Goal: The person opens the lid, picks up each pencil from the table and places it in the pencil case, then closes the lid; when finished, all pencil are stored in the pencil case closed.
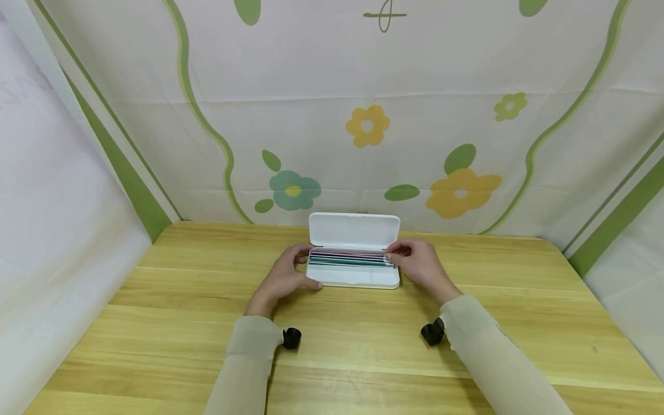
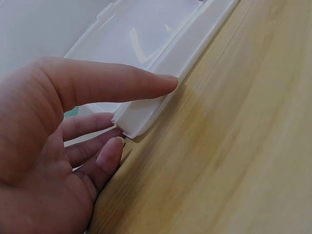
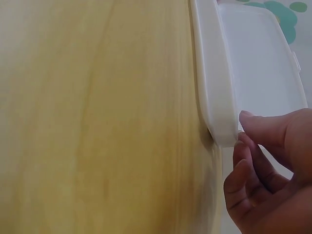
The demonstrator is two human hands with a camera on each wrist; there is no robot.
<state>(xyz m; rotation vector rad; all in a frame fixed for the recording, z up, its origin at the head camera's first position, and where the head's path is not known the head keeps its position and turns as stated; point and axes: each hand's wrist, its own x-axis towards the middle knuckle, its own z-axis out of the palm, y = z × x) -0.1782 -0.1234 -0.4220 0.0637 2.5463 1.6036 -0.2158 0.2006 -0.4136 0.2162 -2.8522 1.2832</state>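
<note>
A white pencil case (image 1: 353, 278) lies on the table with its lid (image 1: 354, 229) raised. Inside it, several long, thin pencils (image 1: 347, 258) in dark, green and pink tones lie side by side along the back. At the case's left end, my left hand (image 1: 285, 274) grips it, thumb on the front wall (image 2: 141, 114) and fingers round the corner. My right hand (image 1: 417, 264) is at the other end, thumb and index finger pinching at the pencils' right ends. In the right wrist view its fingers (image 3: 263, 170) are curled beside the case's end, and the pencils are hidden.
The wooden table (image 1: 353, 340) extends around the case on both sides and in front. Behind it hangs a pale cloth (image 1: 321, 132) with printed flowers, close to the case's back. Black wrist cameras (image 1: 292, 338) sit under both forearms.
</note>
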